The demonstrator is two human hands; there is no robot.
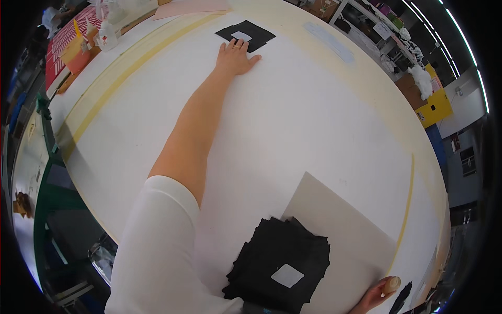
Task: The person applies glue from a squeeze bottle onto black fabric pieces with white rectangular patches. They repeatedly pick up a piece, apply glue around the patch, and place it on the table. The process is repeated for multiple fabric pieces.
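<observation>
My left hand [236, 59] reaches far across the white table [282, 117], palm down. Its fingertips rest on the near part of a black fabric piece [259, 35], beside the pale patch [241, 36] on it. The thumb sticks out to the right, and a ring shows on one finger. At the lower right, my right hand [372, 296] is partly in view, its fingers around a small round amber object [391, 285] whose kind I cannot tell. Close in front of me lies an uneven stack of black fabric pieces [270, 251], the top one bearing a pale four-sided patch [288, 275].
Beneath the stack lies a grey sheet [341, 212]. A dark thin item [401, 299] is beside my right hand. A plastic bottle [106, 36] and an orange-pink container [74, 55] stand at the far left. Yellow strips [129, 80] run along the table. Shelving [376, 33] stands beyond.
</observation>
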